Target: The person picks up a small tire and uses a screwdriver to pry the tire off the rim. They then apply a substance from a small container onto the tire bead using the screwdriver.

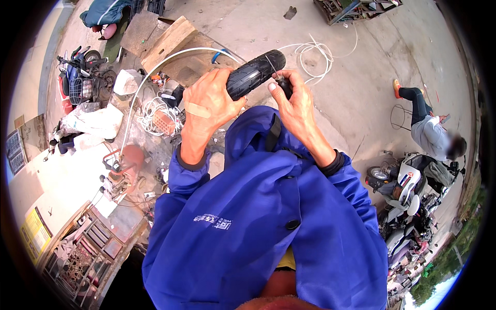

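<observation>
My left hand (206, 106), an adhesive bandage across its back, grips a small black tyre (251, 76) with a grooved tread. The tyre is held tilted in front of my chest. In my closed right hand (299, 103) is the black handle of an awl-like tool (284, 86), pinched between thumb and fingers. Its thin metal shaft runs up against the right end of the tyre; whether the tip is in the rubber I cannot tell. A white hose (178, 53) passes behind the tyre and my left hand.
A wooden board (168, 44) lies ahead to the left, and a red air compressor (132, 156) stands at left. Coiled white hose (313, 57) lies on the concrete. A person (431, 129) is at right, above parked scooters (411, 183). A blue scooter (85, 77) stands at far left.
</observation>
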A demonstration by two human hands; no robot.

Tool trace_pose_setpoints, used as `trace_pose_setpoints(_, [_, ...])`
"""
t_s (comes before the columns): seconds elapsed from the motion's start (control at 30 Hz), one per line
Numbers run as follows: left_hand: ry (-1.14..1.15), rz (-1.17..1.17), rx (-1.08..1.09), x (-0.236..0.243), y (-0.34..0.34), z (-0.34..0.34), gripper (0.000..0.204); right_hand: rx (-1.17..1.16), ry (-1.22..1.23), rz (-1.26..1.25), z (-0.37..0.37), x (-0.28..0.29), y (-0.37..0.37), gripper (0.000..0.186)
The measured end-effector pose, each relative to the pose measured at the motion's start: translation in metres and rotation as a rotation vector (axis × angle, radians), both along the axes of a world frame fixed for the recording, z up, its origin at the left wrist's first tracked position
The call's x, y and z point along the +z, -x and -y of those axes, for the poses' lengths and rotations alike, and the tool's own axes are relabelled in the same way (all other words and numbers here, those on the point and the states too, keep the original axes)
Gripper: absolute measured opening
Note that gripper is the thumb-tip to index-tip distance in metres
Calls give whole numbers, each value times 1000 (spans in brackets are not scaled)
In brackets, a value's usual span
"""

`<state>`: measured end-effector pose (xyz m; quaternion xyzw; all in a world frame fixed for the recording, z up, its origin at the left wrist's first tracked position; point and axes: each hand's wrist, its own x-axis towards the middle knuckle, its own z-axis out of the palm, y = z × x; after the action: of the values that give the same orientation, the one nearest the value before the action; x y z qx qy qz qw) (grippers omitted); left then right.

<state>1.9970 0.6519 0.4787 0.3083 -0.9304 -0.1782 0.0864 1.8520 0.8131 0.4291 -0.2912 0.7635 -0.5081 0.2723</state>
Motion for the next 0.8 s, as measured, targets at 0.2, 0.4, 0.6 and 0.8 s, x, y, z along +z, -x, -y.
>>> trace_pose_setpoints(0.2, [-8,-7,-32,0,2,4,51,110,9,-64,-11,8,-1,32])
trace_pose_setpoints(0.4, [-54,58,-16,1,2,10,54,181,4,-135,-19,3,-6,31])
trace_pose_setpoints(0.6, [-99,266,31,11,16,19,58,193,23,-75,-27,5,-8,30])
trace_pose_setpoints(0.8, [-138,376,8,15,24,21,61,251,38,-42,-33,-7,-9,34])
